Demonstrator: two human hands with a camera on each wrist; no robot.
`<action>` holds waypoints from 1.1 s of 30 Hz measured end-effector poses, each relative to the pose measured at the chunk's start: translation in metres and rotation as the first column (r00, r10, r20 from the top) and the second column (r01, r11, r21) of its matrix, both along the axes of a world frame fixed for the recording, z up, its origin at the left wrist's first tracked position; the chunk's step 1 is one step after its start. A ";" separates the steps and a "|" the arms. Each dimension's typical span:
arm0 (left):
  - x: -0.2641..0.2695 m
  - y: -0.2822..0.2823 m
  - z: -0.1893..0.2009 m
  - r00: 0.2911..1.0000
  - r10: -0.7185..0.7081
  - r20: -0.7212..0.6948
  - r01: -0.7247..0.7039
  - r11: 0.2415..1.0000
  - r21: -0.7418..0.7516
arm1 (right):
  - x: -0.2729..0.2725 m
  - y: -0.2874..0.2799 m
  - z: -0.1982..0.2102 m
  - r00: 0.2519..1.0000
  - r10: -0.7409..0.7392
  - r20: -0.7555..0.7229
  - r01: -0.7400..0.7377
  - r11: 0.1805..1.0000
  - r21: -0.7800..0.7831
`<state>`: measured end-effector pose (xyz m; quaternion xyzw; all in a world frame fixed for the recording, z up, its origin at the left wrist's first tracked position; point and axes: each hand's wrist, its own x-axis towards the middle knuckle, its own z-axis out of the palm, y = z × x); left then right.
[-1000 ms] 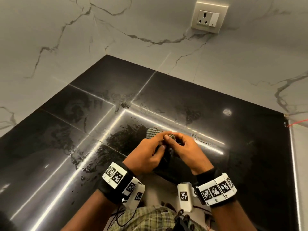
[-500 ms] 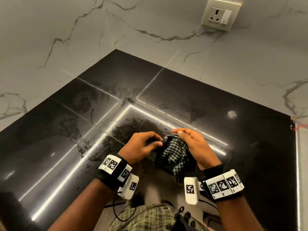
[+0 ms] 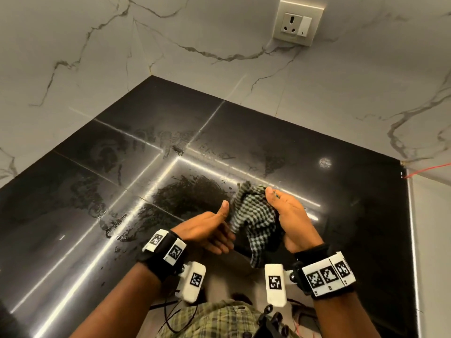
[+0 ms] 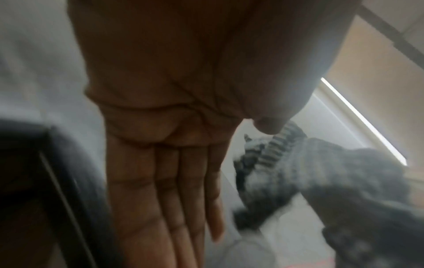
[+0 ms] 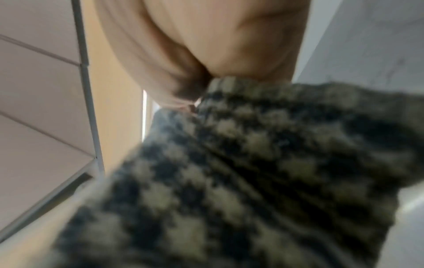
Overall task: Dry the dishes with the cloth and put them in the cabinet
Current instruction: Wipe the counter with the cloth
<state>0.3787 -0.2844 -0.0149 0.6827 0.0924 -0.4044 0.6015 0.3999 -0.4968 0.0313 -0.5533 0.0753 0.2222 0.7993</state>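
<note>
A green-and-black checked cloth point(image 3: 253, 215) hangs bunched from my right hand point(image 3: 285, 215), which grips its upper part above the near edge of the black worktop point(image 3: 122, 191). In the right wrist view the cloth point(image 5: 241, 172) fills most of the frame under the right hand point(image 5: 206, 45). Just left of the cloth, my left hand point(image 3: 214, 237) is flat with its thumb raised. The left wrist view shows the left hand point(image 4: 165, 181) with straight fingers holding nothing, and the cloth point(image 4: 309, 172) beside it. I see no dish; the cloth may hide one.
The glossy black worktop carries wet smears and bright light reflections. Marble-patterned walls meet in a corner behind it, with a wall socket point(image 3: 299, 23) at the upper right. The worktop ends at a metal edge point(image 3: 412, 240) on the right, near a red wire point(image 3: 427, 170).
The hands were pressed together around the bunched cloth. They have come apart: the left hand let go and opened flat, and the cloth now hangs loose from the right hand.
</note>
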 end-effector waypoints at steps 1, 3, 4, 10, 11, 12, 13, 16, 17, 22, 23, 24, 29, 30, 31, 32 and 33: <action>-0.002 -0.005 0.004 0.998 0.049 -0.044 -0.054 0.991 -0.123 | -0.003 0.002 0.003 0.998 -0.034 -0.057 0.039 0.995 0.091; -0.005 -0.013 0.013 0.975 0.204 -0.088 -0.222 0.895 -0.386 | -0.008 0.005 0.008 0.988 -0.033 -0.152 0.072 0.963 0.258; -0.004 -0.014 0.015 0.955 0.285 -0.084 -0.289 0.827 -0.482 | -0.010 0.006 0.010 0.986 -0.007 -0.167 0.058 0.950 0.307; 0.004 -0.006 0.015 0.859 0.489 0.153 -0.323 0.750 -0.577 | -0.011 -0.004 -0.002 0.994 -0.001 -0.114 0.021 0.985 0.173; 0.004 -0.004 0.016 0.855 0.494 0.157 -0.338 0.762 -0.552 | -0.011 -0.005 -0.006 0.993 -0.045 -0.106 0.058 0.990 0.129; 0.004 -0.003 0.016 0.854 0.500 0.145 -0.358 0.767 -0.533 | -0.010 -0.005 -0.010 0.993 -0.079 -0.093 0.087 0.992 0.092; 0.004 -0.002 0.016 0.854 0.504 0.126 -0.377 0.768 -0.518 | -0.011 -0.006 -0.014 0.992 -0.099 -0.078 0.104 0.993 0.055; 0.003 -0.002 0.012 0.865 0.491 0.108 -0.377 0.775 -0.507 | -0.012 -0.006 -0.025 0.990 -0.118 -0.075 0.121 0.992 0.031; 0.003 -0.002 0.010 0.861 0.493 0.123 -0.369 0.773 -0.516 | -0.012 -0.007 -0.027 0.991 -0.122 -0.048 0.125 0.991 0.054; 0.003 -0.002 0.006 0.800 0.532 0.280 -0.319 0.771 -0.552 | -0.011 -0.010 -0.036 0.964 -0.178 0.198 0.161 0.982 0.102; 0.004 -0.004 0.004 0.788 0.538 0.300 -0.316 0.771 -0.553 | -0.011 -0.009 -0.038 0.959 -0.184 0.217 0.164 0.981 0.105; 0.004 -0.006 0.003 0.781 0.540 0.313 -0.308 0.769 -0.560 | -0.012 -0.008 -0.041 0.954 -0.194 0.227 0.173 0.979 0.112; 0.003 -0.017 0.005 0.800 0.488 0.349 -0.196 0.762 -0.618 | -0.018 -0.015 -0.046 0.932 -0.211 0.294 0.196 0.977 0.078; 0.003 -0.020 0.006 0.796 0.488 0.358 -0.186 0.760 -0.623 | -0.020 -0.019 -0.044 0.916 -0.230 0.329 0.224 0.973 0.057; 0.002 -0.023 0.007 0.782 0.496 0.377 -0.187 0.764 -0.618 | -0.022 -0.023 -0.043 0.898 -0.241 0.369 0.241 0.969 0.045; 0.003 -0.026 0.008 0.757 0.512 0.406 -0.195 0.770 -0.608 | -0.024 -0.028 -0.043 0.878 -0.237 0.415 0.248 0.968 0.028; 0.003 -0.029 0.009 0.726 0.529 0.440 -0.207 0.778 -0.593 | -0.024 -0.032 -0.043 0.856 -0.246 0.455 0.266 0.964 0.021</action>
